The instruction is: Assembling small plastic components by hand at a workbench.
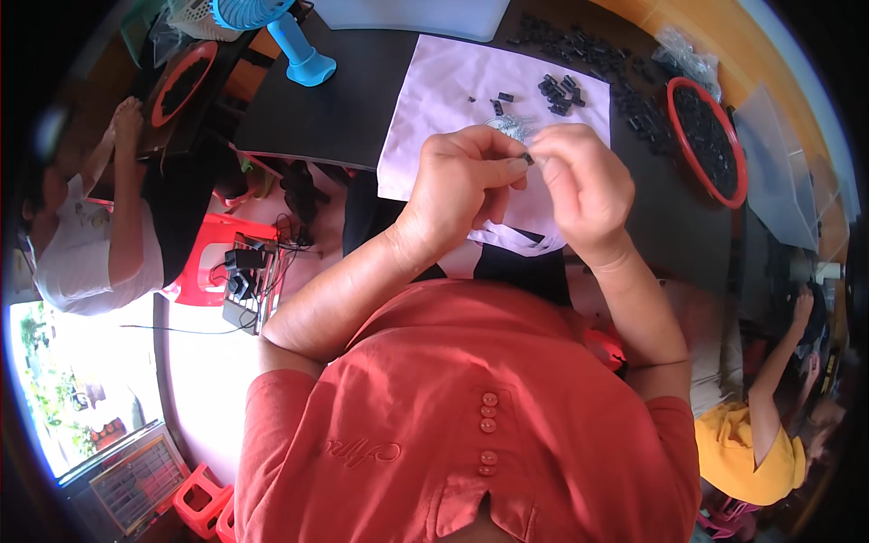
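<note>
1. Dark bench (312, 122): largest thing we log; it runs under everything in front of the wearer.
2. Pink cloth (425, 86): we see it spread over the bench, its near edge hanging over the bench's near edge toward the lap.
3. Loose black parts (579, 45): we have these scattered along the bench's far edge and down past the cloth's far right corner.
4. Whitish bin (416, 14): at the bench's far edge, beyond the cloth's far left corner; cut off by the frame.
5. Red-rimmed tray (741, 176): by the bench's right edge, filled with black bits.
6. Blue fan (299, 59): near the bench's left edge, toward the far side.
7. Left hand (466, 172): over the cloth; thumb and forefinger pinched on a small black piece, other fingers curled.
8. Right hand (584, 181): just beside the left, fingers bent inward, a bit blurred; we cannot tell whether it grips anything.
9. Cluster of black parts (559, 95): on the cloth, near its far right corner.
10. Silvery bits (511, 125): heaped mid-cloth, just beyond the hands.
11. Small black piece (527, 158): we place it at the left hand's fingertips, facing the right hand, above the cloth; its details are too small for us.
</note>
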The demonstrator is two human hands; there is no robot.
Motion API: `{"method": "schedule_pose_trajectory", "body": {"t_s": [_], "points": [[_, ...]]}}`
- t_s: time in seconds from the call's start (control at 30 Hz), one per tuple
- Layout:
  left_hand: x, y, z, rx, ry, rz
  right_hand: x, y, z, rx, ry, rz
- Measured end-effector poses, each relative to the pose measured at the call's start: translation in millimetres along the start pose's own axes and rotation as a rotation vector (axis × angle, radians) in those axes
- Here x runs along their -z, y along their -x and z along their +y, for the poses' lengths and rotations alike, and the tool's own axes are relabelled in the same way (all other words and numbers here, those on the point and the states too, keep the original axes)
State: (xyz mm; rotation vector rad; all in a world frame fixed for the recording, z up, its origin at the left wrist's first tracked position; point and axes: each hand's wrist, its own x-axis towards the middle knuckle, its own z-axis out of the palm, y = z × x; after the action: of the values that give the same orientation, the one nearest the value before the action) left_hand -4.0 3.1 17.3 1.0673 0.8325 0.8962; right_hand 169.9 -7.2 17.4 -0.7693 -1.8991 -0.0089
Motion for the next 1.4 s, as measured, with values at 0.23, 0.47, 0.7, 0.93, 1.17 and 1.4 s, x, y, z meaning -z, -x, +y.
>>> {"method": "schedule_pose_trajectory", "body": {"t_s": [0.23,0.47,0.7,0.93,1.17,1.4], "points": [[-2.6,2.3,-2.4,0.012,0.078,0.012,-2.8,3.9,-3.5,-0.333,-0.215,0.043],[4.1,2.5,-14.0,-0.117,-0.016,0.086,-10.2,-6.5,1.3,0.137,0.051,-0.06],[-6.3,-6.7,-28.2,-0.47,-0.305,0.176,-11.1,-1.0,-5.1,0.052,0.082,-0.034],[4.8,1.8,-11.7,-0.143,-0.053,0.084,-19.1,7.4,-7.3,-0.168,-0.05,0.011],[11.8,-1.1,-9.5,-0.11,0.038,0.045,-17.2,3.2,-2.9,-0.385,-0.179,-0.058],[13.1,-8.3,-12.2,-0.109,0.152,0.052,-14.1,2.4,-10.1,-0.371,-0.225,-0.108]]}}
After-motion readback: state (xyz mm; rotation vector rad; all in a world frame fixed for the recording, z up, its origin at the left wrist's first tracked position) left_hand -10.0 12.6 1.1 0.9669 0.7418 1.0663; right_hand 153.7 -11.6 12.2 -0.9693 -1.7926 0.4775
